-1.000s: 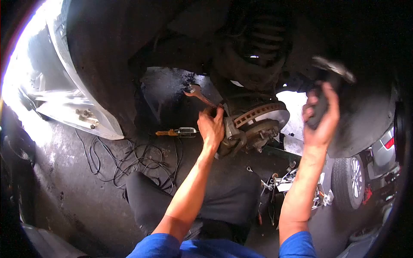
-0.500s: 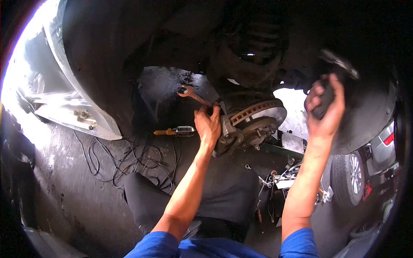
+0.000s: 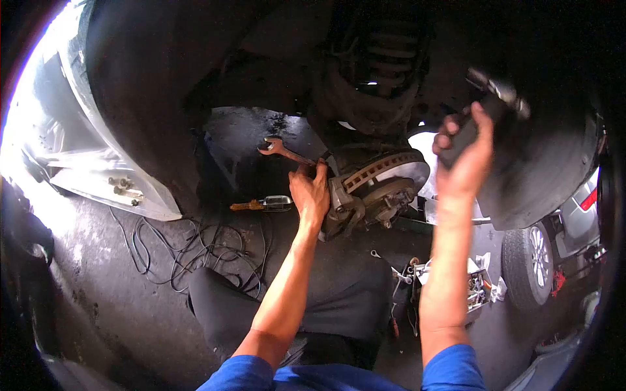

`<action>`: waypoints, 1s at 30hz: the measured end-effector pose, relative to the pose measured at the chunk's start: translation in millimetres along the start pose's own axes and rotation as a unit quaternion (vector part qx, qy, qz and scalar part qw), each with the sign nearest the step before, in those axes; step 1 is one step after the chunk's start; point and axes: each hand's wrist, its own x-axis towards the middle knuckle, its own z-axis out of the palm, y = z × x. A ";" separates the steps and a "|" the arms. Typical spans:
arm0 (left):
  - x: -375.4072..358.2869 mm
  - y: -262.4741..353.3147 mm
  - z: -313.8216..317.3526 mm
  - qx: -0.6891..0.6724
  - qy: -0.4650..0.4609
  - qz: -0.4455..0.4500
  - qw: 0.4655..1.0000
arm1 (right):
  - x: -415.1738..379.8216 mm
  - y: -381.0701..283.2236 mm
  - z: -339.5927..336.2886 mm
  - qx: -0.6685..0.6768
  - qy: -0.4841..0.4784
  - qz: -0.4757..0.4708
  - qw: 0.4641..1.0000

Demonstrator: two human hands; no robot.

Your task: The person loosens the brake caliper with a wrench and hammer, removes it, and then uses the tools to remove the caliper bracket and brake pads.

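My left hand point(image 3: 309, 197) is closed around an open-end wrench point(image 3: 284, 149), beside the brake caliper point(image 3: 343, 203). The wrench's open jaw points up and left; its other end is hidden behind my fingers and the caliper area. Right of the caliper is the vented brake disc point(image 3: 399, 174), with a rusty edge. In my right hand point(image 3: 468, 159), raised to the right of the disc, is a hammer point(image 3: 499, 93), gripped by its dark handle. The hammer's metal head is up, blurred by motion, and apart from the wrench.
A coil spring point(image 3: 391, 55) sits above the disc, inside the dark wheel arch. A work lamp point(image 3: 277, 203) and its looped cable point(image 3: 176, 244) lie on the floor. Bolts point(image 3: 122, 189) rest on a panel at left. A tool box point(image 3: 479, 287) and a wheel point(image 3: 527, 267) stand at right.
My right hand has swung left with the hammer, closer to the disc. My left hand keeps its hold on the wrench in nearly the same place.
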 end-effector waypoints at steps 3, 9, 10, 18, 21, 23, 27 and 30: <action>-0.5 -0.5 0.0 -0.011 -0.014 0.004 1.000 | -34.7 81.0 -3.1 -0.122 -0.168 0.123 0.971; -5.1 6.3 -5.0 0.014 -0.007 -0.006 1.000 | -20.0 38.6 -5.6 -0.213 -0.152 0.178 0.949; -4.6 7.8 -5.3 0.009 -0.012 -0.008 1.000 | -3.0 51.8 -16.9 -0.246 -0.135 0.106 0.954; 24.8 4.1 -48.8 0.004 -0.206 0.102 0.973 | 38.6 118.9 -45.9 -0.422 -0.089 -0.061 0.900; 46.4 2.2 -54.5 0.128 -0.262 0.182 0.939 | 49.3 130.5 -61.6 -0.483 -0.133 -0.112 0.858; 48.6 -6.3 -51.9 0.105 -0.227 0.251 0.935 | 51.5 129.2 -63.7 -0.466 -0.166 -0.087 0.864; 45.6 -40.3 -52.3 -0.084 -0.048 0.152 0.984 | 42.6 125.4 -56.3 -0.417 -0.151 -0.049 0.895; 33.6 -83.6 -69.2 -0.060 -0.044 0.007 0.997 | 35.0 119.4 -47.6 -0.424 -0.151 -0.081 0.889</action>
